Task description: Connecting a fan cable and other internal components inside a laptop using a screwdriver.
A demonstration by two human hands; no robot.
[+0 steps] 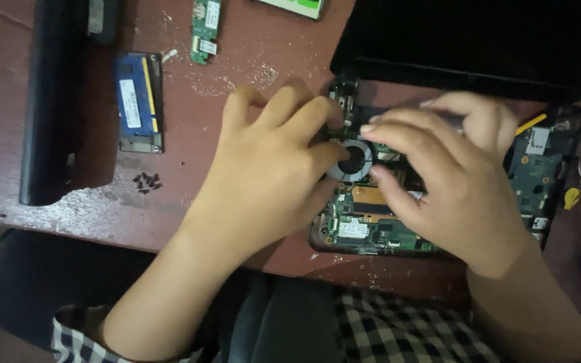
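The left hand is curled at the frame's centre, fingertips pressed on the round fan, which is set in the opened laptop base. The right hand is bent over the same fan; whether anything is gripped cannot be told. A blue memory card and loose screws are seen at left on the red table.

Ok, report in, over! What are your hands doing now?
Left hand and right hand both on the round fan of the opened laptop board. Grip unclear. Loose screws lie off left, clear.
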